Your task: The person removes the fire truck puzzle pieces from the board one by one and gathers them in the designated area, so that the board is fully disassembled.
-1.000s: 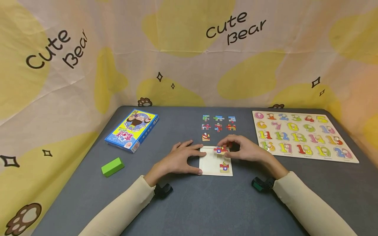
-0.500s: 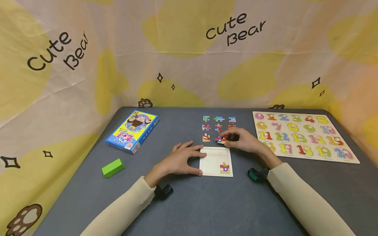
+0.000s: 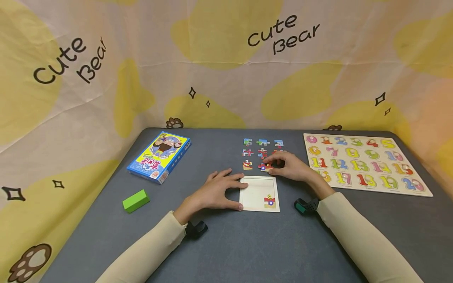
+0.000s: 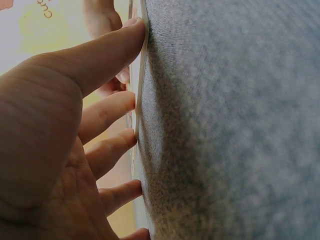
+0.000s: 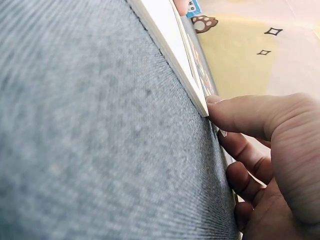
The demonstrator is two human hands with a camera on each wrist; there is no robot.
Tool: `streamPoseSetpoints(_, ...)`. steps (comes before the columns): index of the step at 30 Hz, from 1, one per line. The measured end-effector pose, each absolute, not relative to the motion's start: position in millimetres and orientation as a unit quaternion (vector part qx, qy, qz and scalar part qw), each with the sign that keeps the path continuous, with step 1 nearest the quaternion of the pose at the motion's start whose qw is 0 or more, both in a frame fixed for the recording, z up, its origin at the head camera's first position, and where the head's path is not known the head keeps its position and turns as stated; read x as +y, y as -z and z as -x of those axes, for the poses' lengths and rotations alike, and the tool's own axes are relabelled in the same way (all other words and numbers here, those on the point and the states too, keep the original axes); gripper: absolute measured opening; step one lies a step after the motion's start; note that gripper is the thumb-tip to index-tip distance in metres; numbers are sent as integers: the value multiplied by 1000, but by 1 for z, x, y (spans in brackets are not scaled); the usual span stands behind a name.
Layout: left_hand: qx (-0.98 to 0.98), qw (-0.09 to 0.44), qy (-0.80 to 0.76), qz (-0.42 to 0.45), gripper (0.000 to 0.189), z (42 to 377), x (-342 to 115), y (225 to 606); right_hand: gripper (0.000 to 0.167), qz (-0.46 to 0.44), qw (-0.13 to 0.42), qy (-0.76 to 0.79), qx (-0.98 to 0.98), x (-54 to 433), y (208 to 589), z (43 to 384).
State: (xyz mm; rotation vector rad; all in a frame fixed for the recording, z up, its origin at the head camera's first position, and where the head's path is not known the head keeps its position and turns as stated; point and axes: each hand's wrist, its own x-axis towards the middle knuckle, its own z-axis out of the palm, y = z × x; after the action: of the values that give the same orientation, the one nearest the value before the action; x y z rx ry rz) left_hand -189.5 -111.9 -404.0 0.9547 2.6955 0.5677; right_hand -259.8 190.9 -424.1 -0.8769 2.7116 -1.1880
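Note:
My left hand (image 3: 217,192) rests at the left edge of a small cream puzzle tray (image 3: 251,196), its fingers spread and touching the rim. In the left wrist view its thumb and fingertips lie along the tray's thin edge. One jigsaw piece (image 3: 269,202) with a blue wheel sits in the tray's lower right corner. Just beyond the tray's far edge, my right hand (image 3: 291,167) pinches a red jigsaw piece (image 3: 264,167) with a blue wheel, down at the tabletop. Thumb and fingers partly cover that piece. In the right wrist view, the thumb is beside the tray's corner.
Several loose jigsaw pieces (image 3: 262,142) lie in rows behind the tray, some partly behind the right hand. A wooden number board (image 3: 368,165) stands to the right. On the left are a blue and yellow box (image 3: 159,157) and a green block (image 3: 136,201).
My right hand has carried the red jigsaw piece from above the tray away to the front row of loose pieces, staying there over the last half second. The left hand has stayed put.

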Motion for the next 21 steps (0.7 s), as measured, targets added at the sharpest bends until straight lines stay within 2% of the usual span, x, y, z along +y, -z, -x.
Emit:
streamPoseSetpoints(10, 919, 111, -191, -325, 68, 190, -112, 405, 35, 266, 8, 364, 892, 191, 427, 260)
streamPoseSetpoints(21, 921, 117, -186, -321, 68, 189, -111, 403, 28, 203, -30, 357, 911, 190, 430, 258)
